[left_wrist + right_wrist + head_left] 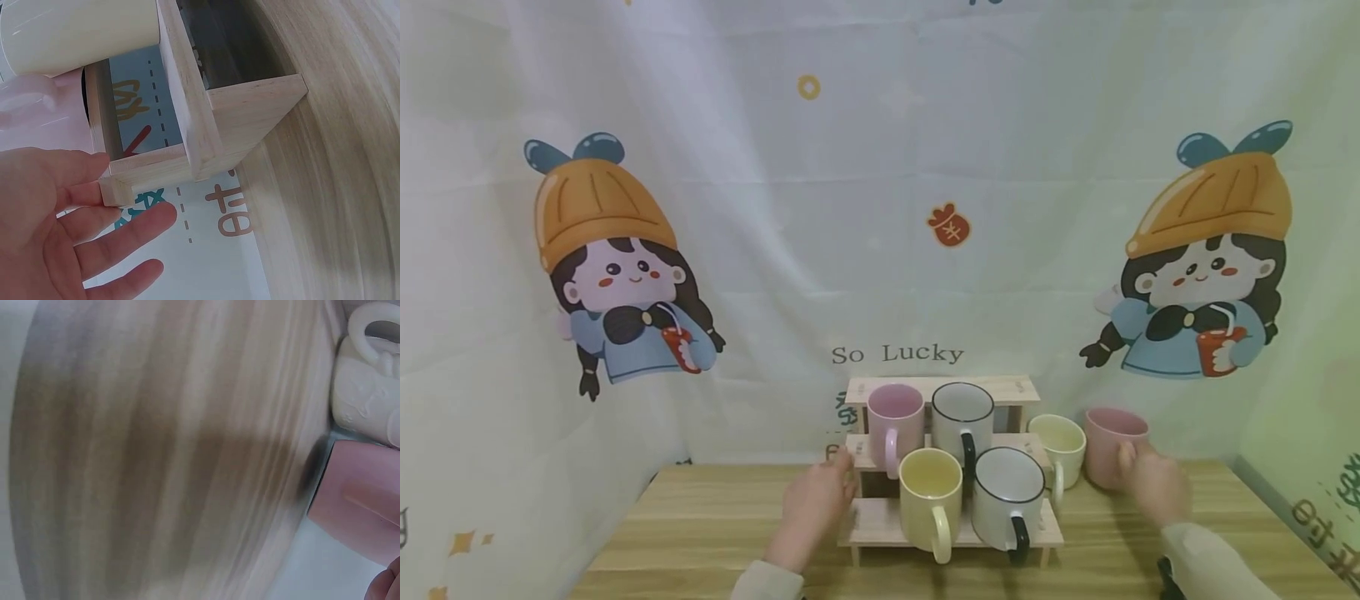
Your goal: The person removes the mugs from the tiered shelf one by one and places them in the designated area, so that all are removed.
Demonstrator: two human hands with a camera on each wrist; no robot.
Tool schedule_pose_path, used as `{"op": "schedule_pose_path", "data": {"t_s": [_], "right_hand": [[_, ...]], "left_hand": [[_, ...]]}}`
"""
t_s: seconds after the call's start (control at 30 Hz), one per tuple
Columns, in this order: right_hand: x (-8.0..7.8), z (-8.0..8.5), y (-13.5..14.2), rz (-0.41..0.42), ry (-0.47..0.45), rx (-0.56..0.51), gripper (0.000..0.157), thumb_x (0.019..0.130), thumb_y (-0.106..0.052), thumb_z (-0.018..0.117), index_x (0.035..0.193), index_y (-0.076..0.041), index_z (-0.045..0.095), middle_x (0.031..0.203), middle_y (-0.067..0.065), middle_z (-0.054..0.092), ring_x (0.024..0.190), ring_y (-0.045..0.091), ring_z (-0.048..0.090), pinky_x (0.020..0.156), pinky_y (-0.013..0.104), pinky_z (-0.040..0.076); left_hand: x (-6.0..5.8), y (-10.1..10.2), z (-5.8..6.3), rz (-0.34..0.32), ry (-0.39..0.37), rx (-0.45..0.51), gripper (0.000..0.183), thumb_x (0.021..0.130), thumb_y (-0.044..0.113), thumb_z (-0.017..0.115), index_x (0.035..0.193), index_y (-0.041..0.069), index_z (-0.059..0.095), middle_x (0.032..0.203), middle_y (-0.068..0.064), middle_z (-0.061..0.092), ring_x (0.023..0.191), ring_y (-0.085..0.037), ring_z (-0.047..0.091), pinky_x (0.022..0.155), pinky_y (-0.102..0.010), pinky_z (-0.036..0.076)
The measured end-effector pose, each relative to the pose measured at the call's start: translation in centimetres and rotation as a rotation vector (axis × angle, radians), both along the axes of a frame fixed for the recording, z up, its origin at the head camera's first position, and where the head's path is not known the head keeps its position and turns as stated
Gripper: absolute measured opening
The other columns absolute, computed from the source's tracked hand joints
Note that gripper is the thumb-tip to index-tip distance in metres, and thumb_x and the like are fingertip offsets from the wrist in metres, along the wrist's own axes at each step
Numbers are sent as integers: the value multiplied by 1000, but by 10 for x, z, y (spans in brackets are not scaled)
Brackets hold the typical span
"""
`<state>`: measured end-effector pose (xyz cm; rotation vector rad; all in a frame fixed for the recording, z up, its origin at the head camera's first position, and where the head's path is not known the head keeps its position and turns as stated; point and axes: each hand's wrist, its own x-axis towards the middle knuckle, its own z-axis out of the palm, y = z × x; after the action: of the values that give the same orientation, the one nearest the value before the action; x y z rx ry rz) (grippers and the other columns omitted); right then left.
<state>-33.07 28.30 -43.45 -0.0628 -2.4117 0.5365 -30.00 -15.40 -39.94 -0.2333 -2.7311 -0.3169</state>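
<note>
A wood-grained desk (700, 517) meets pale printed cloth (760, 233), which hangs behind and at both sides; cartoon figures (602, 208) occupy 9 and 3 o'clock. The lettering "So Lucky" (897, 354) lies at 11 o'clock from the wooden rack (1015, 392). The rack bears a lilac mug (883, 429) and a white mug (953, 425) above a yellow mug (921, 508) and a second white mug (1000, 504). At 3 o'clock from it, past a cream mug (1069, 462), is the rose mug (1099, 454), with the grip of the right hand (1157, 487) clamped on it. The left hand (816, 500) is at 9 o'clock. Only the left wrist view shows that hand's thumb and forefinger pinching the middle tier's end, other fingers (125, 247) spread at 5 o'clock. Only the right wrist view reveals relief (359, 403) on the cream mug.
</note>
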Motion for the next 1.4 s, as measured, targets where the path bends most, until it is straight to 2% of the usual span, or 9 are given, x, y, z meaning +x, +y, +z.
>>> {"op": "schedule_pose_path", "data": {"t_s": [0.1, 0.37, 0.67, 0.9, 1.0, 1.07, 1.2, 1.3, 1.4], "right_hand": [[5, -2, 0, -3, -12, 4, 34, 94, -15, 42, 67, 4, 48, 55, 24, 53, 52, 46, 54, 47, 56, 43], [8, -7, -1, -13, 29, 20, 33, 93, -13, 46, 68, 8, 49, 50, 24, 51, 46, 45, 52, 43, 55, 41], [8, -11, 4, 22, -120, 1, 37, 99, -17, 38, 72, 6, 50, 56, 19, 55, 50, 37, 55, 46, 50, 45], [4, -10, 6, 48, -236, -33, 41, 102, -22, 33, 78, 6, 51, 61, 21, 58, 56, 38, 59, 49, 49, 47], [-1, -5, 6, 79, -261, -46, 43, 103, -24, 33, 85, 8, 55, 68, 21, 63, 60, 37, 62, 50, 47, 48], [-3, -1, 5, 90, -285, -52, 45, 103, -27, 32, 91, 9, 56, 77, 25, 67, 68, 42, 64, 54, 50, 49], [-4, 5, 7, 63, -362, -67, 59, 103, -35, 24, 96, 13, 58, 92, 32, 66, 83, 50, 62, 63, 55, 50], [-2, 6, 9, 27, -411, -85, 64, 102, -39, 21, 93, 15, 55, 90, 34, 62, 82, 51, 61, 63, 53, 49], [2, 7, 10, 2, -413, -84, 62, 102, -40, 22, 89, 13, 52, 84, 33, 61, 78, 49, 61, 61, 51, 48]], "left_hand": [[2, 1, -1, -12, -2, 10, 25, 84, 24, 69, 102, 13, 55, 81, -13, 68, 55, -25, 57, 43, -34, 44], [5, 2, -3, -14, 13, 11, 25, 84, 24, 70, 101, 14, 54, 77, -13, 68, 53, -25, 56, 42, -33, 42], [4, 3, -5, -21, 58, 20, 27, 82, 22, 72, 100, 14, 54, 73, -13, 66, 52, -25, 57, 40, -34, 41], [4, 3, -3, -29, 59, 24, 27, 82, 21, 71, 102, 13, 55, 76, -13, 67, 52, -23, 55, 41, -31, 41], [3, 2, -1, -31, 66, 37, 26, 82, 20, 72, 101, 12, 55, 76, -13, 67, 54, -24, 56, 42, -31, 41], [2, 2, 1, -26, 54, 40, 26, 83, 20, 71, 101, 12, 55, 77, -13, 67, 55, -24, 57, 43, -31, 42], [0, 1, 1, -23, 33, 46, 28, 83, 20, 71, 105, 12, 56, 81, -14, 68, 57, -24, 58, 44, -31, 42], [-1, 1, 0, -23, 30, 38, 28, 83, 20, 71, 105, 12, 57, 83, -14, 69, 59, -25, 60, 44, -31, 43], [0, 1, -3, -23, 26, 32, 27, 83, 20, 71, 104, 12, 56, 85, -14, 69, 60, -26, 61, 44, -32, 43]]}}
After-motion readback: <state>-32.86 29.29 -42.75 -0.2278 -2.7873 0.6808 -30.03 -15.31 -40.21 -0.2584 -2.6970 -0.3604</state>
